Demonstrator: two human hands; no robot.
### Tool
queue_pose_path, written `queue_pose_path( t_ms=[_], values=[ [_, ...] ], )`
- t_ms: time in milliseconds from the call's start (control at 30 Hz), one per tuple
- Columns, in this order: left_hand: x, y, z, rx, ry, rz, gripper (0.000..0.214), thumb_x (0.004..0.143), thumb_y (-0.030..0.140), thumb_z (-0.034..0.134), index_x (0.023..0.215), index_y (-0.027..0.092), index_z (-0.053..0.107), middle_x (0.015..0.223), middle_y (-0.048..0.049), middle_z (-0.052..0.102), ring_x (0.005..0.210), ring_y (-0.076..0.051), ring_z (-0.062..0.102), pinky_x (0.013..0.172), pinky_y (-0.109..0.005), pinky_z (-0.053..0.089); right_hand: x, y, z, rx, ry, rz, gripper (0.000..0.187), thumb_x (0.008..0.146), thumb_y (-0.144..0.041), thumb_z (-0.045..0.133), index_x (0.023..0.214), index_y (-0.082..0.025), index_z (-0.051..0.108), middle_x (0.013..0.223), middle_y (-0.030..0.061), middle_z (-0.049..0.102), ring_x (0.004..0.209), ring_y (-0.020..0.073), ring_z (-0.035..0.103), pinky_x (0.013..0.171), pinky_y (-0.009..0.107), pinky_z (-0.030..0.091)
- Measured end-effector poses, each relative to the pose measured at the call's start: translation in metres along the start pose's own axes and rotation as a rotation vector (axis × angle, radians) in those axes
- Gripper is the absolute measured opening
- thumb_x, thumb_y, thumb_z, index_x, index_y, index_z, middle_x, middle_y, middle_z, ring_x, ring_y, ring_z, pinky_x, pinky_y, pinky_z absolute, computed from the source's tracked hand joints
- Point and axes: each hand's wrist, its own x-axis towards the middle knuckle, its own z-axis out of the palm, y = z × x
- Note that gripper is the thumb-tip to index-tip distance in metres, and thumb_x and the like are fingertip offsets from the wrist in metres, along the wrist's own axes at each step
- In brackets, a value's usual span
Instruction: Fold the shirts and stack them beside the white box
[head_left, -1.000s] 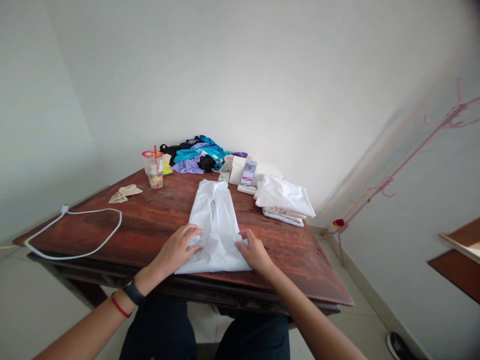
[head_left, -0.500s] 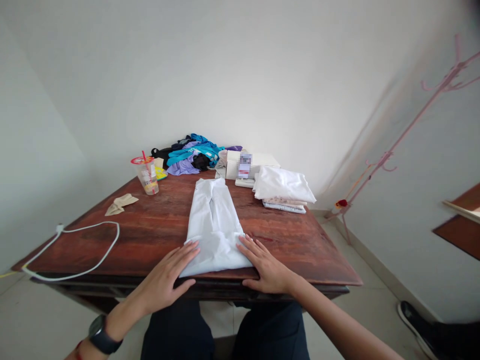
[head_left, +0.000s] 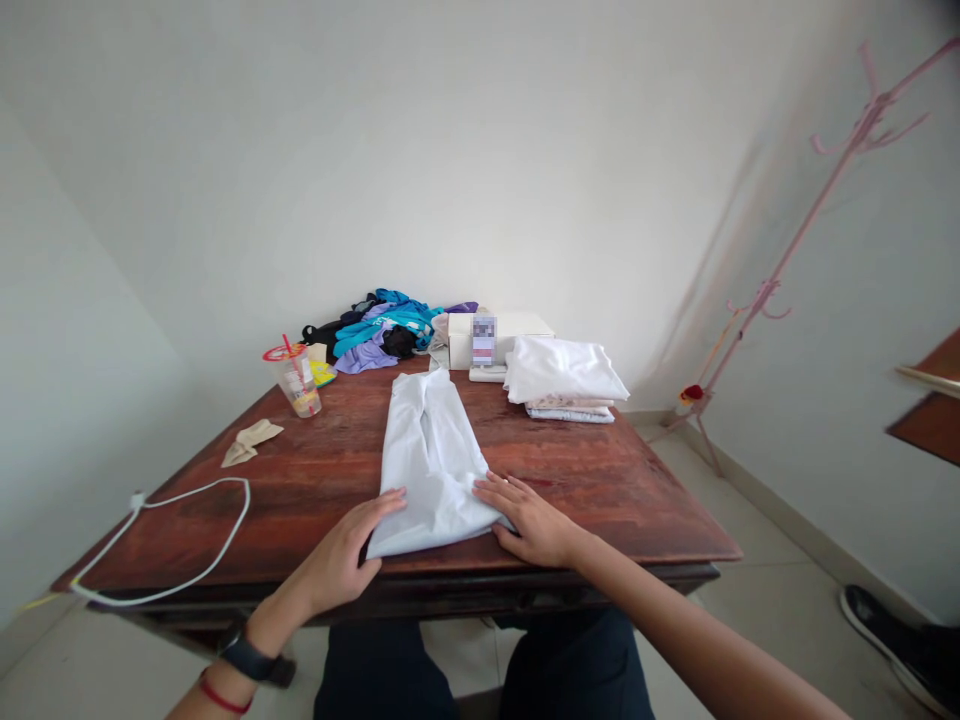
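Observation:
A white garment point(head_left: 431, 455), folded into a long narrow strip, lies on the dark wooden table point(head_left: 615, 500) and runs away from me. My left hand point(head_left: 346, 551) rests at its near left corner, fingers curled around the bottom edge. On the near right corner lies my right hand point(head_left: 529, 520), palm down, fingers stretched over the cloth. Both wrists hang over the table's front edge.
At the back lie a heap of blue, purple and black clothes point(head_left: 382, 328), a white box point(head_left: 499, 335) and a stack of folded white laundry point(head_left: 564, 380). A plastic cup with a straw point(head_left: 294, 378), a beige cloth point(head_left: 251, 441) and a white cable point(head_left: 176, 530) are on the left. A pink coat stand point(head_left: 780, 270) stands right.
My hands slid from the top of the garment to its near corners and the left one curled under the edge. The view tilted and shifted slightly.

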Motion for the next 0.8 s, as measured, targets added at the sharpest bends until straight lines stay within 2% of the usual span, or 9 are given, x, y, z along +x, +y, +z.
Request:
queue_pose_path(
  t_ms=[167, 300, 367, 467, 533, 600, 667, 733, 800],
  values=[
    [0.009, -0.012, -0.001, -0.024, 0.025, -0.025, 0.051, 0.087, 0.02, 0.064, 0.137, 0.025, 0.062, 0.145, -0.0099, 0.059, 0.135, -0.028, 0.054, 0.115, -0.047, 0.043, 0.005, 0.004, 0.0, 0.046, 0.021, -0.027, 0.047, 0.094, -0.017, 0.049, 0.139, -0.025, 0.061, 0.15, 0.0077, 0.054, 0.147, 0.028, 0.039, 0.122, 0.055, 0.026],
    [0.006, -0.011, 0.002, -0.07, 0.041, -0.029, 0.038, 0.092, 0.022, 0.057, 0.127, 0.028, 0.071, 0.136, -0.007, 0.066, 0.131, -0.027, 0.058, 0.114, -0.047, 0.044, -0.004, -0.001, -0.003, 0.077, 0.041, -0.041, 0.043, 0.099, -0.022, 0.045, 0.14, -0.025, 0.06, 0.145, 0.0074, 0.059, 0.146, 0.0268, 0.041, 0.123, 0.055, 0.025],
    [-0.001, -0.006, 0.006, -0.104, 0.075, -0.066, 0.037, 0.094, 0.024, 0.055, 0.127, 0.029, 0.07, 0.134, -0.0057, 0.068, 0.13, -0.026, 0.06, 0.116, -0.046, 0.043, -0.013, -0.005, -0.005, 0.1, 0.04, -0.041, 0.047, 0.099, -0.032, 0.052, 0.146, -0.024, 0.054, 0.147, 0.009, 0.057, 0.147, 0.0272, 0.04, 0.124, 0.053, 0.025],
    [-0.014, 0.002, 0.015, -0.176, 0.136, -0.156, 0.035, 0.097, 0.034, 0.053, 0.127, 0.029, 0.071, 0.13, -0.0045, 0.07, 0.129, -0.026, 0.06, 0.117, -0.046, 0.04, -0.027, -0.008, -0.006, 0.117, 0.044, -0.049, 0.072, 0.088, -0.042, 0.07, 0.152, -0.02, 0.044, 0.156, 0.0133, 0.046, 0.15, 0.0302, 0.032, 0.124, 0.051, 0.027],
    [-0.022, 0.008, 0.021, -0.236, 0.187, -0.229, 0.037, 0.097, 0.043, 0.052, 0.122, 0.027, 0.074, 0.126, -0.0054, 0.072, 0.127, -0.029, 0.062, 0.115, -0.046, 0.043, -0.034, -0.01, -0.005, 0.151, 0.074, -0.058, 0.066, 0.09, -0.037, 0.067, 0.151, -0.019, 0.047, 0.156, 0.014, 0.045, 0.151, 0.0303, 0.031, 0.123, 0.051, 0.028],
    [-0.028, 0.015, 0.024, -0.286, 0.247, -0.299, 0.042, 0.095, 0.052, 0.053, 0.117, 0.025, 0.077, 0.121, -0.0074, 0.074, 0.122, -0.031, 0.065, 0.111, -0.046, 0.047, -0.038, -0.013, -0.003, 0.25, 0.128, -0.064, 0.048, 0.095, -0.029, 0.057, 0.142, -0.02, 0.057, 0.148, 0.0133, 0.055, 0.148, 0.0295, 0.038, 0.12, 0.052, 0.033],
    [-0.03, 0.025, 0.02, -0.314, 0.317, -0.351, 0.049, 0.091, 0.06, 0.056, 0.112, 0.023, 0.078, 0.117, -0.0095, 0.076, 0.113, -0.033, 0.069, 0.105, -0.046, 0.052, -0.038, -0.019, -0.004, 0.376, 0.195, -0.051, 0.038, 0.098, -0.029, 0.05, 0.133, -0.021, 0.065, 0.136, 0.0128, 0.065, 0.14, 0.0302, 0.049, 0.115, 0.051, 0.041],
    [-0.028, 0.038, 0.01, -0.351, 0.35, -0.374, 0.051, 0.09, 0.062, 0.055, 0.107, 0.021, 0.079, 0.11, -0.0106, 0.077, 0.104, -0.032, 0.071, 0.095, -0.041, 0.056, -0.034, -0.027, -0.006, 0.463, 0.259, -0.012, 0.034, 0.1, -0.032, 0.048, 0.124, -0.021, 0.07, 0.122, 0.0122, 0.072, 0.122, 0.0307, 0.064, 0.105, 0.048, 0.049],
    [-0.022, 0.053, -0.003, -0.405, 0.353, -0.386, 0.05, 0.093, 0.061, 0.052, 0.099, 0.019, 0.078, 0.098, -0.0097, 0.077, 0.092, -0.029, 0.071, 0.084, -0.035, 0.058, -0.028, -0.035, -0.01, 0.502, 0.33, 0.041, 0.033, 0.101, -0.037, 0.048, 0.11, -0.02, 0.074, 0.104, 0.0101, 0.076, 0.099, 0.0281, 0.07, 0.092, 0.043, 0.054]
  ],
)
